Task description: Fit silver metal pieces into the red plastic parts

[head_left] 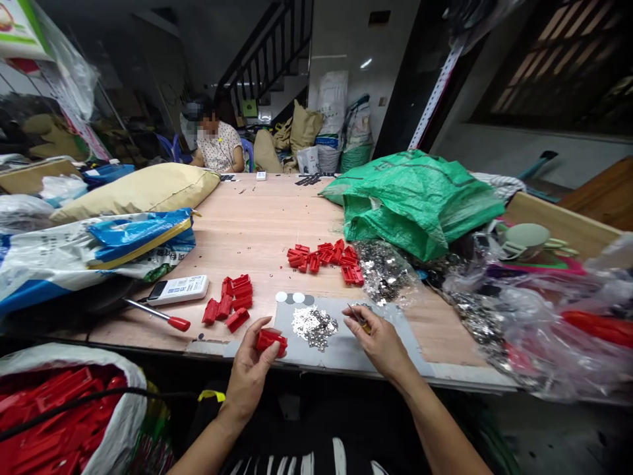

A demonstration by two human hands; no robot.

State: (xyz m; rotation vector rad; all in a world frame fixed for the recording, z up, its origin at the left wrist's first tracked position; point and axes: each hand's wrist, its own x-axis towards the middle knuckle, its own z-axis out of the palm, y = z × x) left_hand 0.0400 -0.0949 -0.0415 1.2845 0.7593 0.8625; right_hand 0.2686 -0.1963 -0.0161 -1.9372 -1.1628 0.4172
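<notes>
My left hand (251,369) is closed around a red plastic part (271,342) at the table's front edge. To the right, my right hand (378,336) grips a small pointed tool with a brownish handle (364,324), perhaps tweezers; its exact kind is hard to make out. Between the hands, a pile of small shiny metal pieces (315,328) lies on a grey mat (395,326). A loose group of red parts (230,300) sits beyond my left hand, and another cluster of red parts (326,255) lies farther back, beside a clear bag of metal pieces (383,270).
A white sack of red parts (133,369) stands at lower left. A red-tipped lever (178,322) juts out near a white box (180,289). A green woven bag (415,198) covers the right back. Opposite, a person (220,146) sits at the table (257,218).
</notes>
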